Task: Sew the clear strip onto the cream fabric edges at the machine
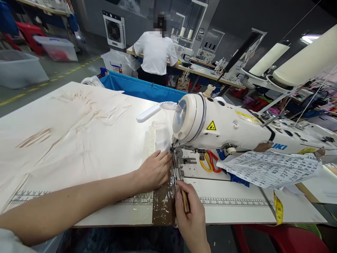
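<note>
Behind everything, a grey-walled room with a yellow floor line toward ten o'clock. Below it, a broad white table (pixel 231 214), printed with ruler marks along its near edge, creased and brown-streaked toward nine; cannot tell whether cloth or film there. At three, a white sewing machine (pixel 223 123) reaching leftward to the middle. At twelve, just past the table, a blue bin (pixel 147 84), then a co-worker in a white shirt (pixel 156 51) at another bench, back turned. At two, big thread cones (pixel 300 56); at ten, clear tubs (pixel 19 68); near eleven, a fan unit (pixel 114 30). Toward four, a written sheet (pixel 271 170) beside the machine. Near half past six, the left hand (pixel 156 172), laid flat, fingers together, on white cloth (pixel 162 137) near the needle. Between five and six, the right hand (pixel 191 211), curled round a wooden handle (pixel 185 200); tip too small to tell. Beneath the left hand, brown tape (pixel 163 207) running to six. Toward four, red-and-yellow scissors (pixel 216 163) and, farther out, a yellow tape measure (pixel 278 209).
</note>
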A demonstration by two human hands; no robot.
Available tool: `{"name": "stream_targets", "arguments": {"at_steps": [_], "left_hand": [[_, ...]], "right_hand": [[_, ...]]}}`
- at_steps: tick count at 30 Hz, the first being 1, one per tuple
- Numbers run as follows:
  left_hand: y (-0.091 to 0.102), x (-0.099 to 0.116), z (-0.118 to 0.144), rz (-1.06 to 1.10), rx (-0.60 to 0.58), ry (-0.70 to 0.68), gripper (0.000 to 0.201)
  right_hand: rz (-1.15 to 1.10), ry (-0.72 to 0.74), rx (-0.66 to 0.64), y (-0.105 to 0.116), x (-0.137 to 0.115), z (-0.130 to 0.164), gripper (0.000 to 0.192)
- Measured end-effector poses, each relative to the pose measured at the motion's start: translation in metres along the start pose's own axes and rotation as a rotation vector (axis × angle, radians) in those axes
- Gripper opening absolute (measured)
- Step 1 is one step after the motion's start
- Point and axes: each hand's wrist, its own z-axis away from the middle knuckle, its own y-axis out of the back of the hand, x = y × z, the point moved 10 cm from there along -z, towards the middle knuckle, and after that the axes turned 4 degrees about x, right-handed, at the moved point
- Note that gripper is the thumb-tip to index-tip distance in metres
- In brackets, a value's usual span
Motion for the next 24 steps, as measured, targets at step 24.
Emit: {"name": "stream_targets", "arguments": {"at_steps": [24], "left_hand": [[-0.004, -0.019, -0.008, 0.097, 0.030, 0.042, 0.035]], "right_hand": [[0.715, 0.261, 0.016, -0.037, -0.026, -0.026, 0.041]]}}
